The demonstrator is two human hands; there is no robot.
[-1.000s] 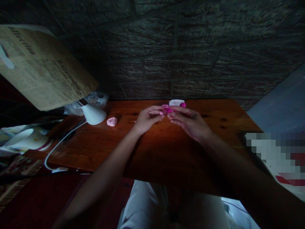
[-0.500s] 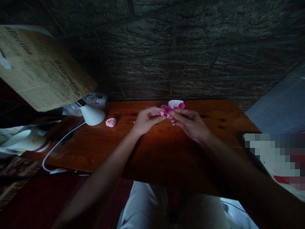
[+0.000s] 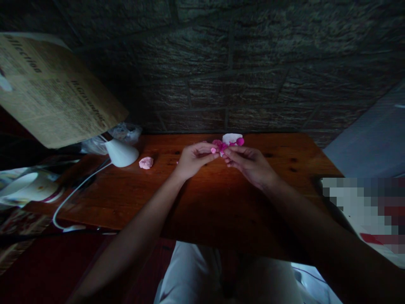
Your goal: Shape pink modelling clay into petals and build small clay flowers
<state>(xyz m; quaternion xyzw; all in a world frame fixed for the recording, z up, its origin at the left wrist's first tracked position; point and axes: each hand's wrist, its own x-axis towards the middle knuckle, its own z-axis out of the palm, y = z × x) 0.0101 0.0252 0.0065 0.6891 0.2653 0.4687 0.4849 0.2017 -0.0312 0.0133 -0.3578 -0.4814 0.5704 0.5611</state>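
Over the far part of the wooden table, my left hand (image 3: pixel 196 159) pinches a small light-pink piece (image 3: pixel 213 150), soft-looking like modelling clay, between thumb and fingers. My right hand (image 3: pixel 248 162) is closed close beside it, its thumb and index finger pressed together at the pink bits; whatever lies between them is too small to make out. Just behind the fingertips are magenta petal-like pieces (image 3: pixel 217 144), partly hidden by the hands. A round magenta disc (image 3: pixel 240 142) rests against a white piece (image 3: pixel 232 138) near the wall. Further left sits a pale pink crumpled lump (image 3: pixel 146 162).
A lamp with a white cone base (image 3: pixel 122 153) and newsprint-patterned shade (image 3: pixel 63 93) stands on the left, its white cable (image 3: pixel 71 190) looping over the table edge. A white cup (image 3: pixel 31 186) lies tilted at far left. A dark stone-patterned wall (image 3: pixel 202 67) rises behind the table (image 3: pixel 202 202).
The view has shifted very slightly. Both hands keep nearly the same pose, and the small pink piece stays in the left fingers.
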